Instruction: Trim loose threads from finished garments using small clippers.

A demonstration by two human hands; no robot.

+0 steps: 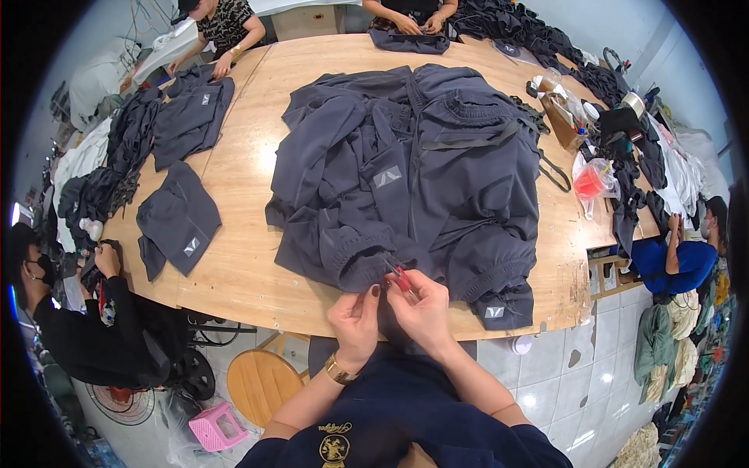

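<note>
Pale wood shows across the counter (253, 148) around the dark garments (476, 191). Your right hand (419, 306) grips red-handled snips (402, 279); your left hand (355, 320) pinches closed, apparently on fabric. Blades this close could nick the gathered cuff (353, 253) — bunched folds or a straying tip would cause it. That cuff lies just beyond both hands, at the pile's near edge.

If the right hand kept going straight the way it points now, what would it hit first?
Up and slightly left, the red-handled snips in the right hand would probably meet the gathered dark cuff first; whether the tips already touch it is unclear.
</note>
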